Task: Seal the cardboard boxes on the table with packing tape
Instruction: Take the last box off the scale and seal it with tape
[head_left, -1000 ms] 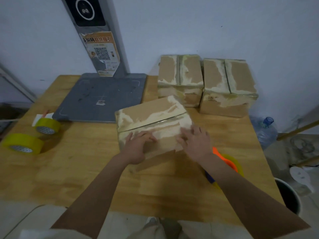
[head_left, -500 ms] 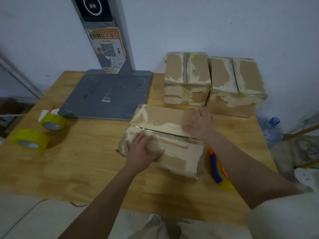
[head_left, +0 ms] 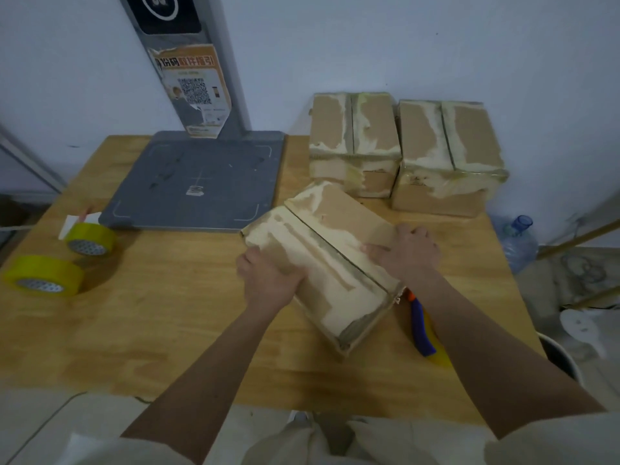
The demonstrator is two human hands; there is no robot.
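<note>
Front box (head_left: 322,260) lies on the desk (head_left: 167,313) at centre, skewed — its long axis and the dark centre seam run from far-left to near-right. Flaps are down; I see old tape residue across the top, but I can't tell whether fresh tape covers the seam. Left hand (head_left: 268,283) clamps the left long edge, fingers wrapped over it: grip closed on the box. Right hand (head_left: 409,253) lies on the right flap, fingers curled on the far right edge, also holding the box.

Coming move, I judge, is to fetch tape. The dispenser (head_left: 422,327), blue handle with orange, lies just beside the box's near-right corner, under my right forearm — right hand is much the nearer. Two yellow tape rolls (head_left: 43,273) sit well apart at the desk's left edge.

Two more boxes (head_left: 406,146) stand side by side at the back, flaps shut, contents hidden. Grey scale platform (head_left: 198,179) is back-left.
</note>
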